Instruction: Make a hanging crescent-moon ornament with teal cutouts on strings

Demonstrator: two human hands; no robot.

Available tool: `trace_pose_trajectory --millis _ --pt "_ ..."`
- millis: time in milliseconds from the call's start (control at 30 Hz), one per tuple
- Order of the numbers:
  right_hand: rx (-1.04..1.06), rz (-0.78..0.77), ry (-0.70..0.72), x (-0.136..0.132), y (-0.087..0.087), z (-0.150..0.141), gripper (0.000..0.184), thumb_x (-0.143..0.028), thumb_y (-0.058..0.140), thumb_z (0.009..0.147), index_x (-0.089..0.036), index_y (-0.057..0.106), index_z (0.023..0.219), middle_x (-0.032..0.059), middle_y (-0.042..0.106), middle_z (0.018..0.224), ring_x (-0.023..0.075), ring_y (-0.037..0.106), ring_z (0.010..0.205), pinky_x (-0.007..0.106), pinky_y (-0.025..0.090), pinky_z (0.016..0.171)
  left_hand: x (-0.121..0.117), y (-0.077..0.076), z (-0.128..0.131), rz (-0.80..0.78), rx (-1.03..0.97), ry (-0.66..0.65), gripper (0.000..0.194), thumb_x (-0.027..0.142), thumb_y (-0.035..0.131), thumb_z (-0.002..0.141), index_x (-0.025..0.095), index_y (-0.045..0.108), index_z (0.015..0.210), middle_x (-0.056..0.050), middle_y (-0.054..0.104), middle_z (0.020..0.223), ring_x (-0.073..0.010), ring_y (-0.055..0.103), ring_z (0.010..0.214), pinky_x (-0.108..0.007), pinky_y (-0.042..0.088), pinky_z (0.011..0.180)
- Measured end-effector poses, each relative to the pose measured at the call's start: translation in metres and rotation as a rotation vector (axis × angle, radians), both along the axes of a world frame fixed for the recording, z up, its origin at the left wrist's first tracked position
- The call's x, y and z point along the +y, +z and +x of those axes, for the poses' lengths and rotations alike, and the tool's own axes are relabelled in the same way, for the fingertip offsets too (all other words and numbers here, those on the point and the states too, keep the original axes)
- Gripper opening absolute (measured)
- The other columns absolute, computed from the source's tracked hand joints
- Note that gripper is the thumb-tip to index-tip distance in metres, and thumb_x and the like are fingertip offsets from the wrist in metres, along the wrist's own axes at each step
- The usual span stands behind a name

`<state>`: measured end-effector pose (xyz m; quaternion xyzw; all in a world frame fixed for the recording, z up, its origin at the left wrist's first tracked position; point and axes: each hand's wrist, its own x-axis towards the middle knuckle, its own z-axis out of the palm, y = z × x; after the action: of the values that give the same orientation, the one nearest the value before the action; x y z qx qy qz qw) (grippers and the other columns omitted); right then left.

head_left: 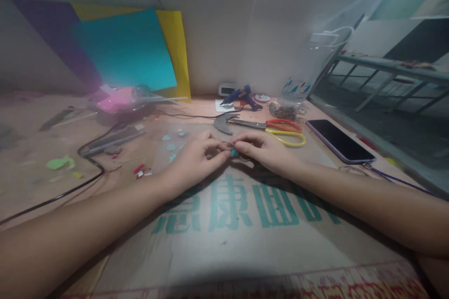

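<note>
My left hand [201, 156] and my right hand [257, 147] meet above the middle of the table, fingertips pinched together. Between them is a small teal piece [234, 153] with a thin loop or band beside it; the fingers cover most of it, so its kind does not show. Left of my hands, several small light-blue cut-out shapes [170, 147] lie on a clear sheet. Just beyond my fingers are scissors [286, 131] with one orange and one yellow handle, next to a grey curved piece [224, 123].
A blue glue gun [242, 98] lies at the back near a small white digital clock [227, 89]. A phone [340, 140] is at the right, below a clear plastic jar [296, 74]. Coloured sheets [126, 51] lean on the wall. A black cord [94, 161] crosses the left side.
</note>
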<state>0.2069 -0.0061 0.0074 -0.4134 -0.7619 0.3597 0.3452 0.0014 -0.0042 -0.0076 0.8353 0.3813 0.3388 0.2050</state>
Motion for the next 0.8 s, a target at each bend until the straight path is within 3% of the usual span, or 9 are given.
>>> trace_pose_trajectory --millis 100,167,267,400,567,800 --pt "0.007 0.143 0.049 -0.001 -0.001 -0.002 0.017 -0.029 0.060 0.088 -0.021 0.072 0.097 0.0043 0.068 0.098 0.0173 0.062 0.089 0.030 0.047 0.079 0.001 0.000 0.000 0.090 -0.019 0.028 0.013 0.029 0.061 0.084 0.021 0.071 0.080 -0.007 0.061 0.111 -0.0218 0.056 0.109 -0.036 0.044 0.096" --pt "0.009 0.215 0.104 -0.002 -0.001 -0.002 0.016 -0.024 0.058 0.089 -0.023 0.073 0.095 0.0044 0.067 0.102 0.0181 0.061 0.098 0.033 0.046 0.088 0.001 -0.001 0.000 0.095 -0.037 -0.022 0.012 0.025 0.060 0.085 0.021 0.070 0.081 -0.007 0.058 0.122 -0.0220 0.054 0.116 -0.037 0.041 0.102" --pt "0.020 0.209 0.115 -0.004 -0.002 -0.002 0.018 -0.021 0.056 0.090 -0.024 0.072 0.098 0.0039 0.067 0.104 0.0175 0.061 0.102 0.034 0.046 0.092 0.000 0.001 0.001 0.012 -0.031 -0.071 0.015 0.026 0.055 0.088 0.020 0.068 0.083 -0.005 0.067 0.106 -0.0188 0.062 0.099 -0.032 0.047 0.089" --pt "0.136 0.073 0.001 -0.003 -0.006 -0.001 0.027 -0.029 0.060 0.088 -0.021 0.060 0.114 0.0056 0.067 0.106 0.0178 0.063 0.097 0.033 0.049 0.085 -0.004 0.007 0.001 -0.038 -0.023 0.020 0.018 0.029 0.054 0.088 0.019 0.066 0.078 -0.001 0.069 0.082 -0.0173 0.063 0.081 -0.029 0.047 0.076" --pt "0.054 -0.034 -0.056 0.000 -0.004 -0.002 0.023 -0.036 0.066 0.081 -0.017 0.064 0.094 0.0046 0.067 0.091 0.0168 0.063 0.082 0.029 0.049 0.074 -0.007 0.014 0.001 0.016 -0.045 0.070 0.019 0.030 0.056 0.088 0.019 0.066 0.077 -0.002 0.071 0.085 -0.0185 0.064 0.083 -0.030 0.045 0.079" --pt "-0.105 0.043 -0.128 -0.003 -0.001 -0.004 0.015 -0.032 0.063 0.081 -0.018 0.065 0.084 0.0011 0.066 0.077 0.0144 0.059 0.068 0.025 0.045 0.061 -0.003 0.002 -0.001 -0.074 -0.063 0.022 0.019 0.038 0.059 0.087 0.019 0.062 0.082 -0.002 0.068 0.089 -0.0187 0.062 0.085 -0.031 0.046 0.078"
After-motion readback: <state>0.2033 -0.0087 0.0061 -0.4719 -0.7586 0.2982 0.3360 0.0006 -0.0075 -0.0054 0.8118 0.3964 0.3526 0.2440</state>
